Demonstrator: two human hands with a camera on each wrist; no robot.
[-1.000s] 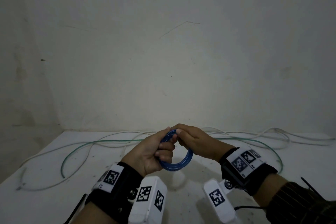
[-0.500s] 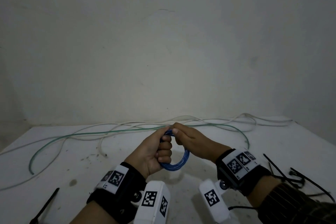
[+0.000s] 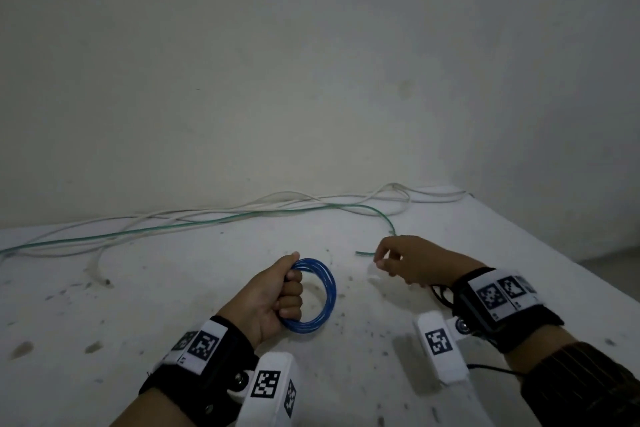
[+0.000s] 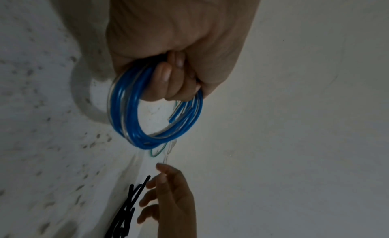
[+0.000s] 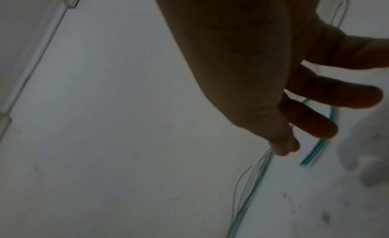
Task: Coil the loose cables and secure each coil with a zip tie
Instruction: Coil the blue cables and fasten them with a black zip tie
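Left hand [image 3: 268,298] grip curls tight around the blue coil [image 3: 320,295] above the table [image 3: 121,305]. Right hand [image 3: 412,262], fingers loosely spread, hovers near the green cable [image 3: 207,224] end.

I see the blue cable [image 3: 313,295] wound into a tight round coil, untied, held upright above the table. The green cable [image 3: 194,224] and white cables [image 3: 277,199] sprawl loose behind.

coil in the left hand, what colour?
Blue, with a clear strand running through the coil; the left hand grips it. Left wrist view shows it best.
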